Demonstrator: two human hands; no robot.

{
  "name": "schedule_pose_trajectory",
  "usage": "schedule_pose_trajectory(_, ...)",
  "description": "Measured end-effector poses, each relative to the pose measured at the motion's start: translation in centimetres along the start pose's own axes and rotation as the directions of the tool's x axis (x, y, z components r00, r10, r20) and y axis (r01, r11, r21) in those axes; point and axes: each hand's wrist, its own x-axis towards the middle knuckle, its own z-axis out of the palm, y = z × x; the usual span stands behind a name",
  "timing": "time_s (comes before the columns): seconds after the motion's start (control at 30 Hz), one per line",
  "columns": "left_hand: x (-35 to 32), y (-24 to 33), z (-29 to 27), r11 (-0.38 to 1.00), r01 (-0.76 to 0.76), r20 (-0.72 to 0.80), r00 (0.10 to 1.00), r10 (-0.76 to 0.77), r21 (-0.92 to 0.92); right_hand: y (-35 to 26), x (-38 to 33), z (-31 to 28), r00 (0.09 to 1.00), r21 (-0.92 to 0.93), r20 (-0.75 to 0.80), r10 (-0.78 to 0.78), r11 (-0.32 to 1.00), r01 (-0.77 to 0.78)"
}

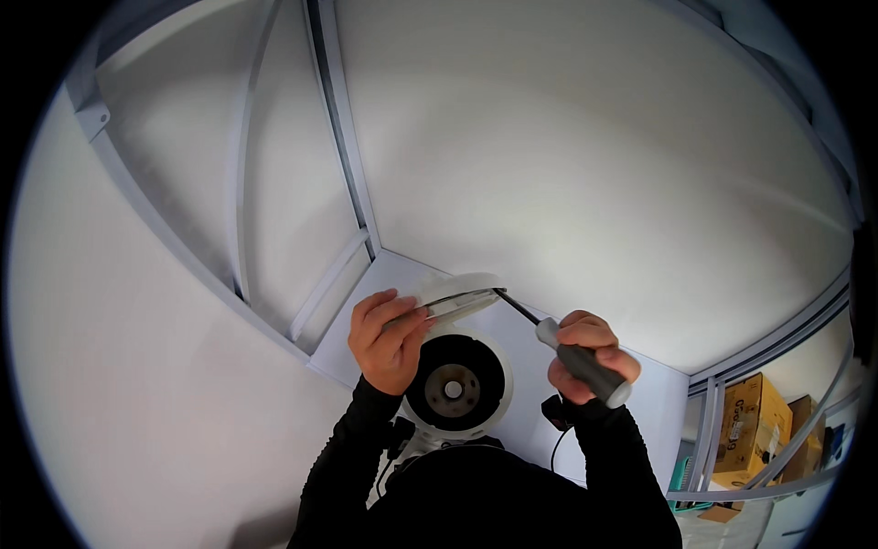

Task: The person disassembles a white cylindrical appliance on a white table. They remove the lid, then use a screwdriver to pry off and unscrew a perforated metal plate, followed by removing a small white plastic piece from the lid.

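Observation:
A white rice cooker [506, 380] stands close to my body, its black inside holding a round metal heating plate [437, 392] with a pale disc in the middle. The lid [476, 283] is raised at the far side, tilted so that its rim shows. My left hand [382, 340] pinches the lid's left edge between fingers and thumb. In my right hand [594, 334] is a screwdriver [585, 368] with a grey and black handle, gripped in a fist. Its shaft points up and left, and the tip meets the right end of the lid's rim.
The cooker stands on a light table [540, 421] inside a metal frame [343, 128] with pale panels. Dark cords hang by both forearms, one ending in a black piece [554, 412]. Beyond the frame at the right are cardboard boxes [752, 430] and a green crate [681, 480].

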Motion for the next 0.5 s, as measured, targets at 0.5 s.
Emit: schedule_pose_trajectory(0.5, -0.6, -0.5, -0.1, 0.999, -0.054, -0.022, 0.998, 0.054, 0.004, 0.2, -4.4, -1.8, 0.968, -0.047, -0.169, 0.186, 0.979, -0.196)
